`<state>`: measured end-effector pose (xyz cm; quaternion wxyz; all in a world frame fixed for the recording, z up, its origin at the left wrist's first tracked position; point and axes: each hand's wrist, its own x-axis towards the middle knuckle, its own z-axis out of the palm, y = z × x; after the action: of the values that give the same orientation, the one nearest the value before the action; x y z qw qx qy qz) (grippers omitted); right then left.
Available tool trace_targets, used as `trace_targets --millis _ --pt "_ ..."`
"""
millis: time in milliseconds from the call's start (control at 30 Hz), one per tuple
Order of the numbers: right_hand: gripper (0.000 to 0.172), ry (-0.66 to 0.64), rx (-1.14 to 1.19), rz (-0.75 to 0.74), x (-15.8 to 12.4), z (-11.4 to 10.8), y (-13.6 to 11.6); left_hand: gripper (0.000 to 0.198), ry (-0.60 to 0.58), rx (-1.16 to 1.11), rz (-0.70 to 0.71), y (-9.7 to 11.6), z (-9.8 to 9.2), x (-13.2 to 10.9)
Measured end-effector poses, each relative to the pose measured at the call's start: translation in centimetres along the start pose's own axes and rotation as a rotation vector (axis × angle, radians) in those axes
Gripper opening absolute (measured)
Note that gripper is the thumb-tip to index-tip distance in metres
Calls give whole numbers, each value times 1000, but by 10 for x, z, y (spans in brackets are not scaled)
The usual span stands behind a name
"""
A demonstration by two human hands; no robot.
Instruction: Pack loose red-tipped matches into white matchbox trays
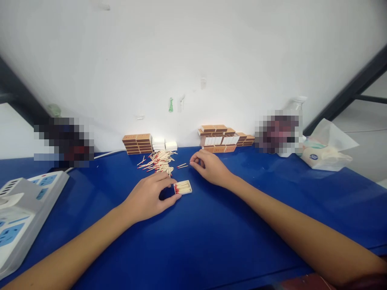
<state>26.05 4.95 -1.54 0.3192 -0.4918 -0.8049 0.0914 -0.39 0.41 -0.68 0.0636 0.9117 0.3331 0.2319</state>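
My left hand grips the left end of a small white matchbox tray between thumb and fingers. Several red-tipped matches lie in the tray, their heads toward my left hand. My right hand hovers or rests just right of two loose matches, its thumb and fingertips drawn together; whether a match is between them is too small to make out. A heap of loose matches spreads on the blue table behind my left hand.
Brown matchboxes stand stacked by the wall, beside white trays. More matchboxes are piled right of centre. A power strip lies at the left, a tissue pack at the right. The blue table meets the wall behind.
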Motion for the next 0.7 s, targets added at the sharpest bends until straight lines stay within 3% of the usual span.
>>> trace_targets --millis 167,300,400,533,700 --pt "15 -101 37 -69 11 5 -1 27 -8 2 0 1 0 0" --pt "6 -183 -26 -43 16 7 -6 26 -14 3 4 0 -1 1" --pt "8 -211 -70 -13 16 6 -6 26 -14 3 3 0 -1 1" --pt "10 -226 -93 -15 10 0 -11 26 -14 -5 -1 0 -1 1" --pt "11 -268 46 -42 -8 -10 -32 26 -5 3 -10 1 -1 1"
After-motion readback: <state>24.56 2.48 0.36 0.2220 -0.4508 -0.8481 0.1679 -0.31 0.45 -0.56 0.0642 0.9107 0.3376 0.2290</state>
